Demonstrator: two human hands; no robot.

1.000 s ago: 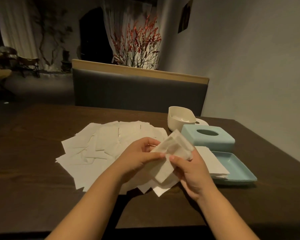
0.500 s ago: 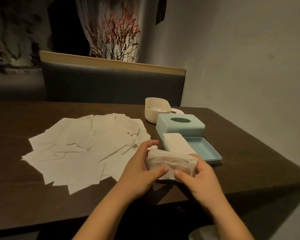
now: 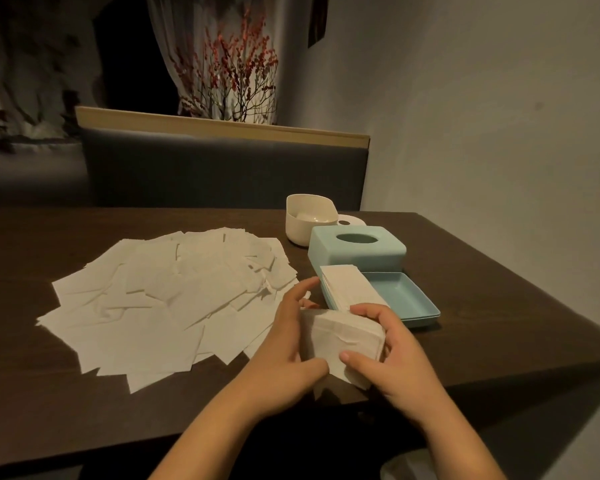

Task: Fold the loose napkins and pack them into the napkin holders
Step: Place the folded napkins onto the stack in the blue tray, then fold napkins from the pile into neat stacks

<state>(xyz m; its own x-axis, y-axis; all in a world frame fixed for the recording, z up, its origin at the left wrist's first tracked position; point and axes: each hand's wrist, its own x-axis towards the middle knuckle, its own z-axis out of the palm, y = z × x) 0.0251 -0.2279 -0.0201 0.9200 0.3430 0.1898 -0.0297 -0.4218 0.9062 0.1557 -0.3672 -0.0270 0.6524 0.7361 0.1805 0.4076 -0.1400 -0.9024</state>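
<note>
Near the worktop edge you're pinching a folded napkin between left hand and right hand, fingers curling around it, loose napkins lying leftward.

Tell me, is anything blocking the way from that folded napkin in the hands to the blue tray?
Nothing visible. Both hands, left and right, hold the folded napkin just in front of the blue tray. Only the stack of folded napkins already in the tray lies ahead, and that's where it belongs.
</note>
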